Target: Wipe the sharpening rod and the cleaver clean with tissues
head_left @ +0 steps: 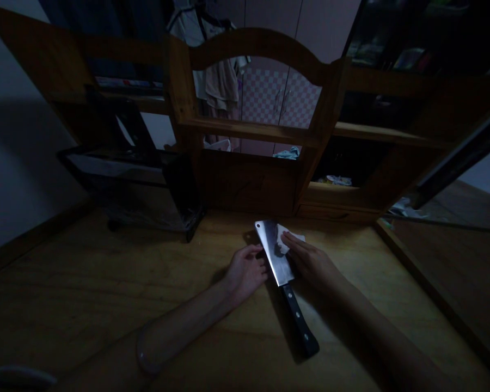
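A cleaver (275, 253) with a shiny steel blade and a black riveted handle (300, 321) lies flat on the wooden table (106, 294), blade pointing away from me. My left hand (247, 269) rests at the blade's left edge, fingers curled against it. My right hand (310, 261) lies flat at the blade's right side, fingers stretched out and pressing a white tissue (288, 239) onto the steel.
A wooden hutch with shelves (265, 130) stands at the table's back. A dark wire rack (139, 179) sits at the back left. The room is dim. The table's right edge (428, 294) runs diagonally.
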{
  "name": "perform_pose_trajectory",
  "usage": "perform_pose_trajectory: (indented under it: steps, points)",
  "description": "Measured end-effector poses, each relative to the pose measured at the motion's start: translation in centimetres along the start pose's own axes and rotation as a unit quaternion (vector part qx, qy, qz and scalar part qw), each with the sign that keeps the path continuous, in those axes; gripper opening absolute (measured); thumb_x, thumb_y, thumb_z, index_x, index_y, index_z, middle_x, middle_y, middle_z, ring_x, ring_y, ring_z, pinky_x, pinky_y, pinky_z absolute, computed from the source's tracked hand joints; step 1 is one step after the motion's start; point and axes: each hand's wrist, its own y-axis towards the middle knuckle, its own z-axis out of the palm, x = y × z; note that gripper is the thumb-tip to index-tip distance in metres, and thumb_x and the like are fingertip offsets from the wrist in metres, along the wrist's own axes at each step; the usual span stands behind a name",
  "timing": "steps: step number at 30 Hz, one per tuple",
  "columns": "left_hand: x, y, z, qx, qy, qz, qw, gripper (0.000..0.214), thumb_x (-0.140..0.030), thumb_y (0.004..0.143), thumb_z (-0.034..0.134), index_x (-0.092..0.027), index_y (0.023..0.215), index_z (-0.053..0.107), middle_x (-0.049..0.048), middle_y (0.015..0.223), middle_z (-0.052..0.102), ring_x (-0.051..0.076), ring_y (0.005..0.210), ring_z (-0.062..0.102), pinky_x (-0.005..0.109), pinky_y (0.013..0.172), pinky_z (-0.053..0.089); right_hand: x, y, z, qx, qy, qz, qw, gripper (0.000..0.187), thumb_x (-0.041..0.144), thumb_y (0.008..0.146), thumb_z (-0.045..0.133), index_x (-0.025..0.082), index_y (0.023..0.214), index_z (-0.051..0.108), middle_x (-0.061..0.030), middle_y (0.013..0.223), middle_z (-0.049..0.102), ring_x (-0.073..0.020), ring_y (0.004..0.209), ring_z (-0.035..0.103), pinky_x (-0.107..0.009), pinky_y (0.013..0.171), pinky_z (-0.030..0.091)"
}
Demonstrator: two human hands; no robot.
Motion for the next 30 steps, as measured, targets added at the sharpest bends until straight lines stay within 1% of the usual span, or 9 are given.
perform_pose_trajectory:
  steps: [4,7,11,13,15,17,22,25,30]
  points:
    - [0.1,0.1,0.2,-0.006,0.01,-0.013,1.0,0.01,-0.017,0.078,0.058,-0.015,0.088,0.058,0.0119,0.09,0.066,0.021,0.077,0.065,0.034,0.08,0.048,0.5,0.2,0.0,0.001,0.003,-0.018,1.0,0.051,0.016,0.096,0.043,0.024,0.146,0.039,-0.0077,0.15,0.041,-0.0255,0.138,0.038,-0.049,0.112,0.038]
    - [0.2,0.1,0.4,-0.009,0.019,-0.026,0.999,0.009,-0.017,0.08,0.057,-0.013,0.087,0.06,0.0101,0.084,0.066,0.02,0.073,0.064,0.032,0.077,0.048,1.7,0.4,-0.1,0.012,0.015,-0.042,0.999,0.052,0.015,0.095,0.043,0.025,0.146,0.039,-0.0071,0.149,0.042,-0.0241,0.139,0.036,-0.05,0.114,0.035]
    - [0.2,0.0,0.7,-0.003,0.011,-0.016,1.0,0.022,-0.027,0.089,0.051,-0.014,0.104,0.062,0.008,0.09,0.067,0.019,0.076,0.064,0.032,0.074,0.049,3.7,0.5,-0.5,0.059,0.041,-0.089,0.993,0.056,0.013,0.093,0.047,0.026,0.147,0.037,-0.007,0.15,0.04,-0.0236,0.139,0.036,-0.051,0.116,0.03]
    - [0.1,-0.1,1.0,0.016,0.01,-0.018,1.0,0.03,-0.034,0.093,0.047,-0.013,0.111,0.061,0.0097,0.094,0.068,0.02,0.079,0.065,0.031,0.073,0.049,4.5,0.5,-0.8,0.077,0.062,-0.103,0.99,0.058,0.011,0.091,0.047,0.027,0.146,0.038,-0.0063,0.15,0.04,-0.0228,0.139,0.036,-0.051,0.116,0.029]
    - [0.1,-0.2,1.4,0.04,0.014,-0.025,0.999,0.036,-0.037,0.094,0.045,-0.011,0.114,0.06,0.0129,0.097,0.068,0.021,0.082,0.066,0.031,0.074,0.05,4.8,0.5,-1.1,0.092,0.089,-0.115,0.985,0.058,0.009,0.09,0.048,0.027,0.145,0.04,-0.0059,0.149,0.042,-0.0221,0.138,0.038,-0.05,0.117,0.028]
    - [0.0,-0.3,1.7,0.05,0.017,-0.035,0.998,0.04,-0.039,0.095,0.044,-0.009,0.115,0.06,0.0157,0.1,0.068,0.023,0.083,0.066,0.032,0.077,0.05,4.9,0.5,-1.4,0.104,0.114,-0.124,0.98,0.058,0.008,0.088,0.05,0.027,0.143,0.044,-0.0056,0.146,0.045,-0.0219,0.137,0.039,-0.05,0.117,0.028]
    - [0.1,-0.3,2.2,0.037,0.013,-0.04,0.998,0.044,-0.04,0.096,0.039,-0.008,0.12,0.058,0.0183,0.104,0.067,0.024,0.086,0.067,0.034,0.081,0.051,4.6,0.6,-2.0,0.117,0.143,-0.113,0.976,0.055,0.007,0.086,0.052,0.028,0.137,0.051,-0.0044,0.143,0.05,-0.0217,0.136,0.042,-0.051,0.116,0.028]
    - [0.1,-0.1,2.0,0.046,0.01,-0.037,0.998,0.044,-0.039,0.097,0.039,-0.007,0.121,0.057,0.0187,0.106,0.067,0.025,0.093,0.067,0.035,0.085,0.05,4.4,0.6,-2.1,0.122,0.147,-0.107,0.976,0.054,0.006,0.086,0.052,0.027,0.136,0.052,-0.0054,0.143,0.049,-0.0218,0.136,0.042,-0.05,0.117,0.026]
    - [0.2,0.4,1.0,0.072,0.02,-0.041,0.996,0.047,-0.04,0.095,0.043,-0.005,0.124,0.055,0.0183,0.107,0.067,0.025,0.096,0.065,0.034,0.084,0.049,4.0,0.5,-2.0,0.12,0.173,-0.106,0.972,0.053,0.007,0.086,0.053,0.027,0.135,0.053,-0.0055,0.143,0.05,-0.0233,0.135,0.043,-0.052,0.116,0.027]
